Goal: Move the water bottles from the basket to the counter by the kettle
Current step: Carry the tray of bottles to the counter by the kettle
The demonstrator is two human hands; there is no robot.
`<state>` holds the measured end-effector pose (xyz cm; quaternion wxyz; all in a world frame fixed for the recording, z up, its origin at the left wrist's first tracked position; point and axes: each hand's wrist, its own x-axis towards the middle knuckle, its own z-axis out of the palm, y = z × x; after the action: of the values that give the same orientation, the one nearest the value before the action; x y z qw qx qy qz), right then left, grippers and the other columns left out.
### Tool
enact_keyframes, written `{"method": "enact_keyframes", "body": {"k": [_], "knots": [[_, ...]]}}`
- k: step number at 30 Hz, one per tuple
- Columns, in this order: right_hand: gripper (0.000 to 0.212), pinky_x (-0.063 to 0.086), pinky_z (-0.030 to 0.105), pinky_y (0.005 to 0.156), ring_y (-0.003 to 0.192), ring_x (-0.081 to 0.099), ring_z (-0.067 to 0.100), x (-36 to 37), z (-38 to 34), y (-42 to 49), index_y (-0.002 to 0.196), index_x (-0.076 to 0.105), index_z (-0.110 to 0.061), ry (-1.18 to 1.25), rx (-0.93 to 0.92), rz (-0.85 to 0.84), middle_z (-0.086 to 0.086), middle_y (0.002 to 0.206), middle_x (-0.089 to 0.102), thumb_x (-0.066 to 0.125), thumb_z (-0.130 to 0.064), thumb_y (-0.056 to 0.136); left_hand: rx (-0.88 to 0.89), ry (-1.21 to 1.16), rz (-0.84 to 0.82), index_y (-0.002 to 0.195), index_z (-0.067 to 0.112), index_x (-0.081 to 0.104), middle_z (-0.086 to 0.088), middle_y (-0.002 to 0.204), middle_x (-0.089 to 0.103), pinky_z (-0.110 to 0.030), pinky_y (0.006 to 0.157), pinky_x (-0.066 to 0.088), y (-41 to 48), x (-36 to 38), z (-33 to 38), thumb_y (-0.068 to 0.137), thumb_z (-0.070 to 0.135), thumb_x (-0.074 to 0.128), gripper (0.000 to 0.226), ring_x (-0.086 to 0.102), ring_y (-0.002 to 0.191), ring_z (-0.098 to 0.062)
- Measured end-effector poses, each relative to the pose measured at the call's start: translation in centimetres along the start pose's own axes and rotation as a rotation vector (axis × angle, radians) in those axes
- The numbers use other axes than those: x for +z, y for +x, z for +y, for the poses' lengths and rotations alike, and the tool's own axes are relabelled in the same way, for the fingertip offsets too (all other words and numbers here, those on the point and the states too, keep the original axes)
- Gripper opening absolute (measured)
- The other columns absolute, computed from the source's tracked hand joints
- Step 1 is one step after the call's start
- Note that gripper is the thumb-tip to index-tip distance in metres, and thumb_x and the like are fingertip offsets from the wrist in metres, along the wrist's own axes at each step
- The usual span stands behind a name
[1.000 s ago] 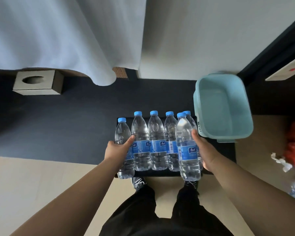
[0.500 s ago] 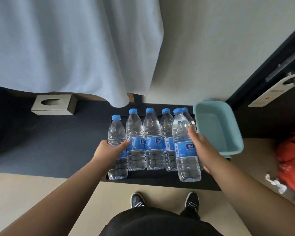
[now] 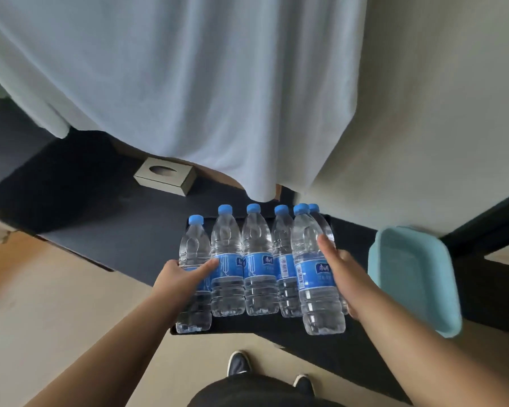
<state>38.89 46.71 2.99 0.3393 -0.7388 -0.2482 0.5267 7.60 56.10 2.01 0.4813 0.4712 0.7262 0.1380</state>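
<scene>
Left hand (image 3: pixel 182 277) wraps leftmost water bottle (image 3: pixel 193 248), thumb across front. Six-bottle row upright between my hands, caps toward 12. Right hand (image 3: pixel 344 277) clasps front right-end bottle (image 3: pixel 312 277) — teal basket (image 3: pixel 409 274) at 3 o'clock, empty; kettle unseen.

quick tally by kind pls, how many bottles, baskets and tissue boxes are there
water bottles: 6
light blue basket: 1
tissue box: 1
total: 8
</scene>
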Motion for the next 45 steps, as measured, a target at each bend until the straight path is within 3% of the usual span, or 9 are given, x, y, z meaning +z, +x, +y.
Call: {"method": "enact_keyframes", "body": {"k": [2, 4, 6, 11, 19, 24, 30, 41, 45], "knots": [[0.131, 0.06, 0.054, 0.099, 0.102, 0.078, 0.031, 0.3, -0.4, -0.2, 0.138, 0.059, -0.012, -0.026, -0.018, -0.038, 0.013, 0.116, 0.077, 0.053, -0.11, 0.052, 0.001, -0.074, 0.005, 0.106, 0.016, 0.072, -0.005, 0.088, 0.079, -0.047, 0.077, 0.064, -1.6, -0.5, -1.1, 0.044, 0.084, 0.083, 0.093, 0.077, 0.08, -0.026], [0.129, 0.062, 0.051, 0.095, 0.097, 0.08, 0.028, 0.7, -0.6, -0.4, 0.135, 0.06, -0.011, -0.06, -0.036, -0.07, 0.011, 0.112, 0.079, 0.054, -0.109, 0.052, -0.003, -0.112, 0.033, 0.107, 0.016, 0.072, -0.006, 0.09, 0.079, -0.047, 0.075, 0.064, -3.0, -0.8, -2.0, 0.039, 0.086, 0.082, 0.097, 0.077, 0.082, -0.027], [0.128, 0.062, 0.051, 0.094, 0.096, 0.08, 0.026, 1.1, -0.7, -0.7, 0.134, 0.06, -0.012, -0.088, -0.056, -0.103, 0.01, 0.111, 0.079, 0.054, -0.109, 0.051, 0.003, -0.146, 0.063, 0.107, 0.016, 0.072, -0.006, 0.092, 0.079, -0.05, 0.079, 0.063, -4.3, -1.1, -2.9, 0.042, 0.086, 0.082, 0.096, 0.077, 0.083, -0.027], [0.134, 0.061, 0.054, 0.096, 0.1, 0.079, 0.028, 2.1, -1.2, -1.4, 0.137, 0.055, -0.014, -0.141, -0.1, -0.185, 0.009, 0.113, 0.078, 0.055, -0.111, 0.045, -0.035, -0.171, 0.222, 0.094, 0.018, 0.072, -0.001, 0.075, 0.078, -0.046, 0.07, 0.064, -7.7, -1.5, -5.1, 0.048, 0.084, 0.08, 0.081, 0.077, 0.071, -0.023], [0.148, 0.059, 0.056, 0.1, 0.107, 0.077, 0.03, 5.8, -1.5, -2.9, 0.15, 0.046, -0.01, -0.233, -0.148, -0.337, 0.01, 0.119, 0.077, 0.056, -0.112, 0.043, -0.123, -0.236, 0.397, 0.109, 0.015, 0.064, -0.007, 0.097, 0.074, -0.051, 0.08, 0.062, -12.4, -2.7, -9.7, 0.047, 0.086, 0.076, 0.095, 0.073, 0.086, -0.026], [0.148, 0.055, 0.056, 0.107, 0.116, 0.073, 0.031, 9.7, -2.0, -4.4, 0.154, 0.046, -0.01, -0.284, -0.178, -0.414, 0.011, 0.127, 0.074, 0.056, -0.11, 0.045, -0.157, -0.275, 0.493, 0.107, 0.017, 0.065, -0.004, 0.095, 0.075, -0.048, 0.079, 0.061, -14.0, -4.7, -13.3, 0.063, 0.073, 0.082, 0.073, 0.073, 0.085, -0.024], [0.147, 0.054, 0.057, 0.108, 0.119, 0.071, 0.033, 15.9, -2.7, -6.5, 0.149, 0.049, -0.01, -0.362, -0.207, -0.479, 0.012, 0.131, 0.072, 0.056, -0.111, 0.043, -0.206, -0.29, 0.594, 0.094, 0.022, 0.061, 0.001, 0.087, 0.072, -0.03, 0.056, 0.047, -15.3, -8.2, -17.6, 0.069, 0.069, 0.082, 0.057, 0.069, 0.076, -0.015], [0.16, 0.049, 0.058, 0.114, 0.132, 0.064, 0.036, 32.1, -3.8, -10.8, 0.157, 0.039, -0.009, -0.457, -0.217, -0.566, 0.016, 0.145, 0.063, 0.054, -0.113, 0.036, -0.292, -0.349, 0.678, 0.098, 0.024, 0.062, 0.002, 0.089, 0.072, -0.03, 0.058, 0.048, -16.2, -19.8, -27.4, 0.069, 0.071, 0.081, 0.059, 0.069, 0.079, -0.016], [0.16, 0.054, 0.057, 0.109, 0.121, 0.07, 0.033, 38.5, -4.5, -12.5, 0.156, 0.039, -0.009, -0.478, -0.233, -0.607, 0.014, 0.135, 0.068, 0.055, -0.113, 0.034, -0.301, -0.365, 0.721, 0.098, 0.026, 0.061, 0.005, 0.088, 0.072, -0.029, 0.059, 0.048, -16.1, -24.5, -30.8, 0.069, 0.072, 0.08, 0.057, 0.069, 0.078, -0.014]]}}
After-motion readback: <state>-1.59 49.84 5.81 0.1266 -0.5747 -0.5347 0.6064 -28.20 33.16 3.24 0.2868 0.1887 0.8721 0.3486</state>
